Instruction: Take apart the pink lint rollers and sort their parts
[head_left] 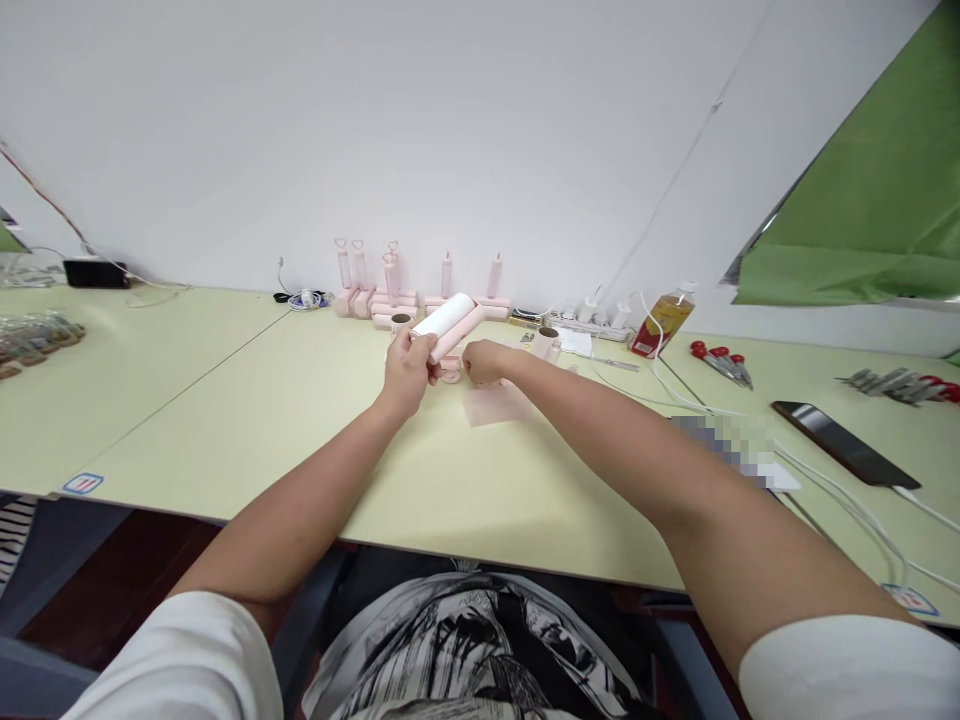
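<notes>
Tilted up in my left hand [409,370] is a lint roller with a white paper roll [444,317] and a pale pink half-round cover [459,337]. My fingers wrap round its lower end. Just right of it, my right hand [486,362] is low over the table with its fingers curled closed; whatever they may hold is hidden. Small pink parts [450,372] lie between the two hands. Under my right wrist rests a translucent pink sheet-like piece [495,405]. Another roll [546,342] with a brown core stands behind my right forearm.
Several pink lint rollers [390,300] with upright handles line the wall. Right of them are a power strip [592,325], white cables, a drink bottle [664,320], red-tipped tools [721,362] and a phone [844,442]. Packaged items [37,338] lie far left.
</notes>
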